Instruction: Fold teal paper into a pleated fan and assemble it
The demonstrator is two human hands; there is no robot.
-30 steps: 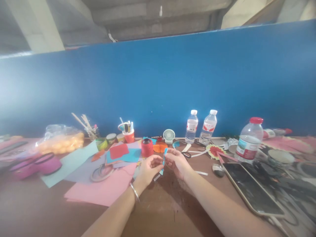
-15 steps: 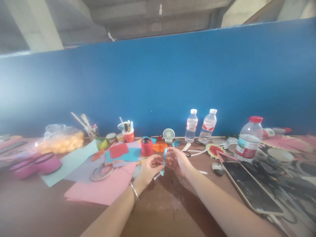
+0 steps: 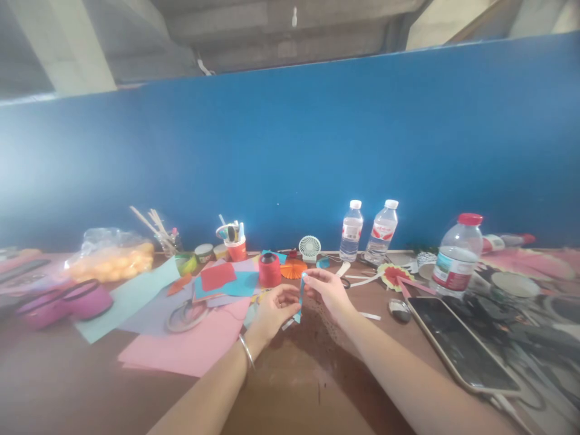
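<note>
A narrow blue paper strip [image 3: 301, 292] stands upright between my two hands. My left hand [image 3: 274, 309], with a silver bangle on its wrist, pinches the strip low down between thumb and fingers. My right hand [image 3: 327, 292] has its thumb and fingertips closed on the strip's upper end. Just behind my left hand stands a red round container [image 3: 269, 269]. Beyond the strip lies an orange pleated paper fan [image 3: 294, 269]. Small paper scraps rest on the table under the hands.
Pink paper sheets [image 3: 185, 350] and a tape ring [image 3: 183, 317] lie left. A small white fan [image 3: 310, 248] and water bottles [image 3: 349, 232] stand at the back. On the right are a phone [image 3: 460, 341], a computer mouse [image 3: 399, 310] and a red-capped bottle [image 3: 457, 257].
My right hand's fingers have drawn together at the top of the blue strip, and the hand has tipped slightly. My left hand is almost unmoved.
</note>
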